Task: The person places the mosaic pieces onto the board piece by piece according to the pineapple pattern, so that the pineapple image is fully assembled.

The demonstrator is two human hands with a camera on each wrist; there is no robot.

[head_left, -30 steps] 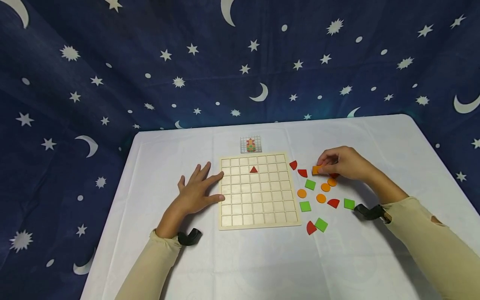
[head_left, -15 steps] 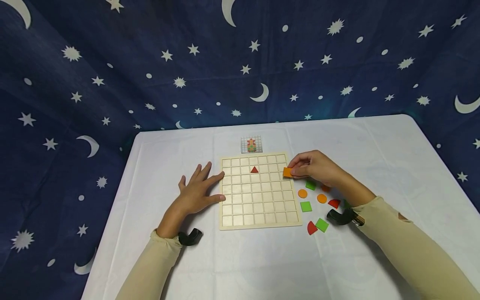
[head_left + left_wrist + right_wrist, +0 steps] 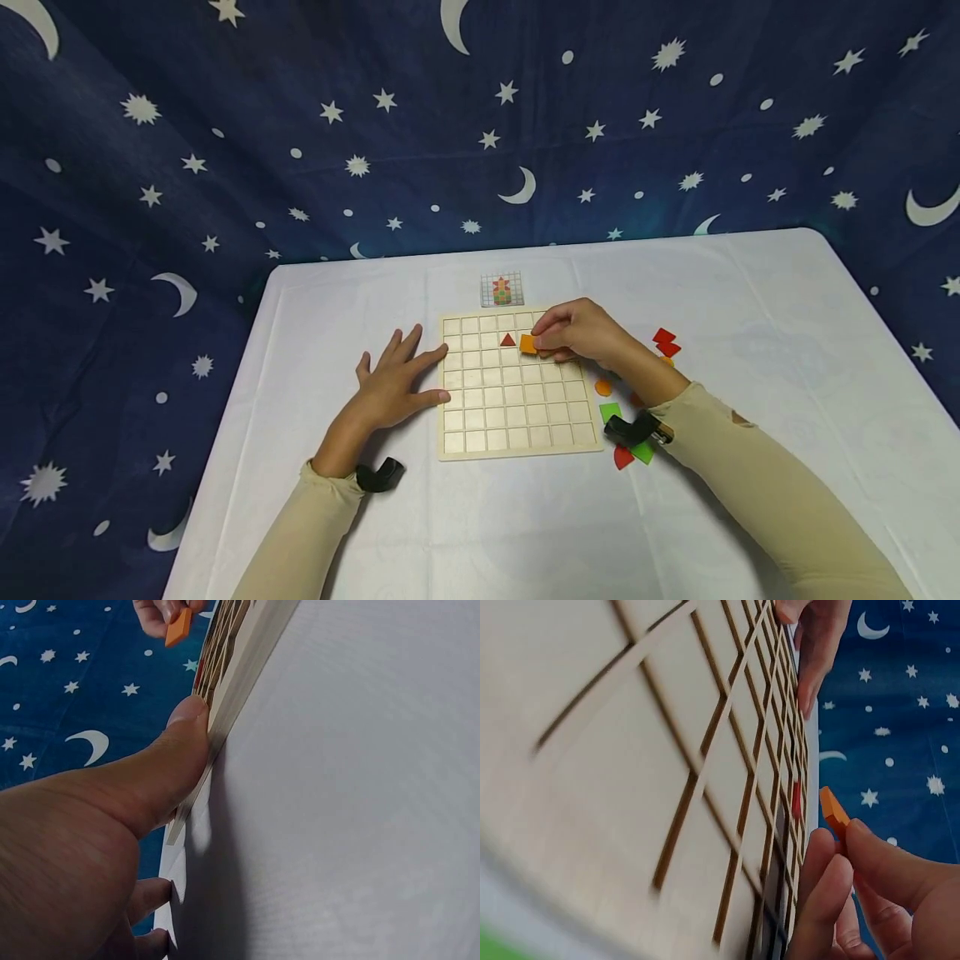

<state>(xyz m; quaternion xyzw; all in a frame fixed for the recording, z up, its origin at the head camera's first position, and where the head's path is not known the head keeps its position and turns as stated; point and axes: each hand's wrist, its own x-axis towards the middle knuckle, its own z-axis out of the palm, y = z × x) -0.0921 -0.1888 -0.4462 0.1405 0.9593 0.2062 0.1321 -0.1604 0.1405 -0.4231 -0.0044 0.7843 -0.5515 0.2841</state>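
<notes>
My right hand (image 3: 585, 332) pinches an orange square tile (image 3: 528, 344) between thumb and fingers, over the upper right part of a pale wooden grid board (image 3: 517, 417). In the right wrist view the orange tile (image 3: 832, 807) appears held clear of the grid surface. Just left of it, a small red triangle tile (image 3: 507, 340) lies in a cell near the board's top. My left hand (image 3: 390, 385) lies with fingers spread at the board's left edge. Its thumb (image 3: 184, 739) and one fingertip touch the frame.
A small pattern card (image 3: 502, 288) lies behind the board. Right of the board are loose tiles: an orange circle (image 3: 603, 387), a green square (image 3: 611, 412), a red quarter circle (image 3: 623, 457) and others, partly hidden by my right arm. A dark blue star-patterned cloth (image 3: 420, 125) hangs behind the table.
My right hand has carried the orange square tile leftward from the loose tiles, across the board's right edge, to beside the red triangle. My left hand has stayed in place.
</notes>
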